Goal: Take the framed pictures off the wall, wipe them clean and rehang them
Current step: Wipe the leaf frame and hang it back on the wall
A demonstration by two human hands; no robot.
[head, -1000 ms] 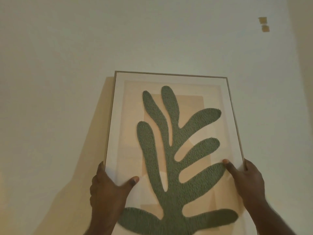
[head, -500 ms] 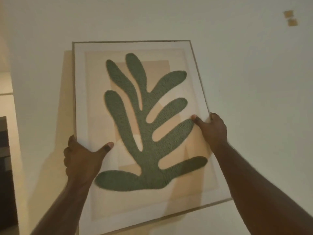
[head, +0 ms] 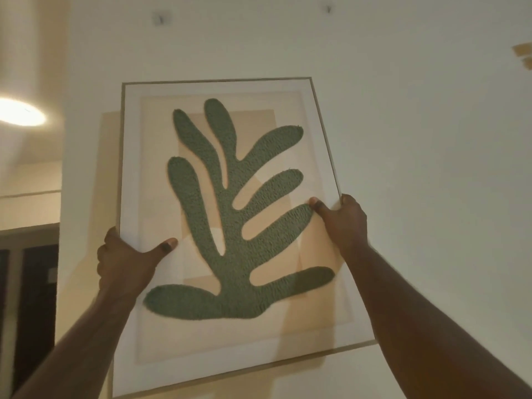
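Warm yellow light comes from a round ceiling lamp (head: 20, 115) at the far left, above a dark doorway (head: 31, 298) lower on that side. Next to the right, the left hand (head: 126, 264) grips the left edge of the framed picture (head: 230, 214): its thumb lies flat across the white mat on the front, and its fingers (head: 108, 240) curl round behind the thin wooden frame. The picture is held up in front of the pale wall (head: 417, 168), tilted so its top leans left, with its shadow falling on the wall behind its left side. It shows a green, textured leaf shape on beige panels. Whether it touches the wall I cannot tell. Above it, two small hooks (head: 159, 19) sit in the wall, well apart from each other. The right hand (head: 342, 223) grips the frame's right edge, thumb pressed on the front, the other fingers wrapped behind. At the far right edge, two small tan patches (head: 522, 51) mark the wall.
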